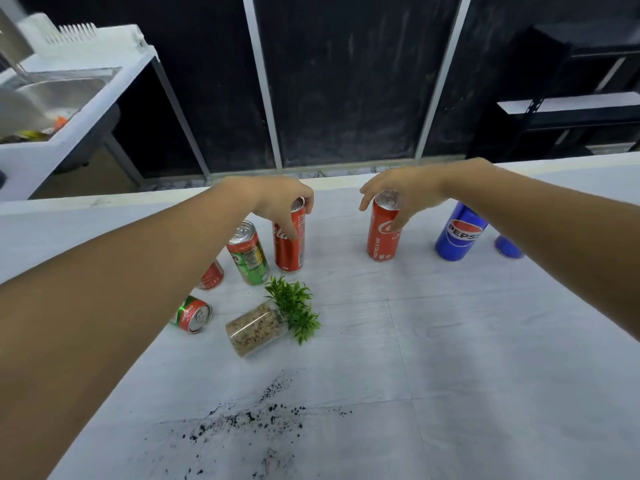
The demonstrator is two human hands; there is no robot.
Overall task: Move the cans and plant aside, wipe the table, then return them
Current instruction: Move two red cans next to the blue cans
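Observation:
My left hand (277,200) grips the top of an upright red cola can (290,249). My right hand (405,192) curls around the top of a second upright red cola can (382,237). A blue Pepsi can (457,237) stands to the right, with another blue can (507,247) partly hidden behind my right forearm. A green and red can (248,254) stands left of the first cola can. Two more red and green cans (192,315) (212,276) sit partly hidden under my left forearm. The plant (294,308) lies tipped over in a clear pebble-filled jar (256,329).
Black crumbs (249,415) are scattered over the white table (467,375) near its front. A sink counter (65,88) with a dish rack stands at the far left. Dark shelving (571,109) stands at the far right behind the table.

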